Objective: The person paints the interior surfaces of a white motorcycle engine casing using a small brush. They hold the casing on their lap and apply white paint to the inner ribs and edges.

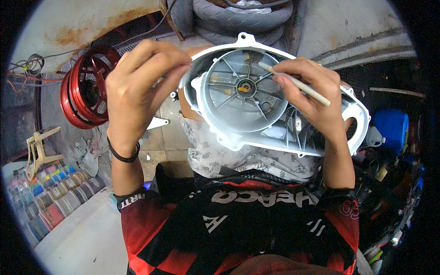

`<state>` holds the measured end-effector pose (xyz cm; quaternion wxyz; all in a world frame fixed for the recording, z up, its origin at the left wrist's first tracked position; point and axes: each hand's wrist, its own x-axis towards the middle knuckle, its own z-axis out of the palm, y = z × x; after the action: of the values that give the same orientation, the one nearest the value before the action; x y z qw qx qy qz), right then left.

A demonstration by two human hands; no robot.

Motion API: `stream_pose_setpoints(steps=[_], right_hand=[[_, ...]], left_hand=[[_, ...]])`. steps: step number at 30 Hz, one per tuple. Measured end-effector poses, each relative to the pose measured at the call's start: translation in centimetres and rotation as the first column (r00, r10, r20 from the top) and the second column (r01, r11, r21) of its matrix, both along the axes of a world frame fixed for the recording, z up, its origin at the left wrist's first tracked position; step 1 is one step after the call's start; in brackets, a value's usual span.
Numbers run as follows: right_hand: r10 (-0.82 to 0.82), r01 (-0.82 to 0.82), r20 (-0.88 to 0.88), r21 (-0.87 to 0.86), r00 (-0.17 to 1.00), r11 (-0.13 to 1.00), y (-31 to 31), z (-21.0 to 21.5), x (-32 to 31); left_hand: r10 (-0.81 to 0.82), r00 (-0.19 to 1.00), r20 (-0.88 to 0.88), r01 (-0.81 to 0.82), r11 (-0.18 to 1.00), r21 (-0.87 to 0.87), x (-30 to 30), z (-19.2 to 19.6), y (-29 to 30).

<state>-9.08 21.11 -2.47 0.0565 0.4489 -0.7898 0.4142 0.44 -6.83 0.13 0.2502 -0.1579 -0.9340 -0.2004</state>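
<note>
Across my lap lies a large casing (250, 143), white along its rim and grey inside, with a round ribbed chamber and a narrower end at the right. Between the thumb and fingers of my right hand (314, 89) is a slim off-white stick (305, 86), slanted over the chamber with its tip near the upper ribs. My left hand (142, 85) is raised at the casing's left rim, thumb and fingertips drawn together. Whether those fingertips touch the rim or pinch something small cannot be seen. A yellowish patch shows at the chamber's hub (246, 88).
Red wheel rims (82, 91) stand at the left, with stacked tyres (243, 20) at the far side. Rows of small paint containers (59, 197) and a beige bracket (36, 149) are at lower left. A blue container (390, 130) stands at right. A white metal piece (158, 123) lies on the tiles.
</note>
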Motion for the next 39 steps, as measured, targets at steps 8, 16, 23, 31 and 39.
stream_pose_setpoints(steps=[8, 16, 23, 31, 39], right_hand=[[-0.055, 0.049, 0.118, 0.055, 0.991, 0.997, -1.0, 1.8, -1.1], [-0.074, 0.065, 0.07, 0.113, 0.995, 0.991, -3.0, 1.4, -1.2], [-0.119, 0.123, -0.035, 0.151, 0.992, 0.981, -3.0, 0.7, -0.9], [-0.152, 0.152, -0.009, 0.13, 0.988, 0.98, -3.4, 0.6, -0.5], [-0.154, 0.15, 0.043, 0.096, 0.987, 0.984, -3.3, 0.2, -0.7]], left_hand=[[0.207, 0.974, 0.091, -0.222, 0.95, 0.221, 2.5, -3.0, -2.5], [0.306, 0.938, 0.162, -0.345, 0.861, 0.373, 4.1, -6.0, -3.0], [0.414, 0.869, 0.27, -0.478, 0.844, 0.242, 5.3, -7.9, -3.7], [0.421, 0.883, 0.207, -0.466, 0.841, 0.276, 5.1, -8.3, -4.0], [0.413, 0.893, 0.182, -0.45, 0.837, 0.31, 4.3, -6.7, -3.3]])
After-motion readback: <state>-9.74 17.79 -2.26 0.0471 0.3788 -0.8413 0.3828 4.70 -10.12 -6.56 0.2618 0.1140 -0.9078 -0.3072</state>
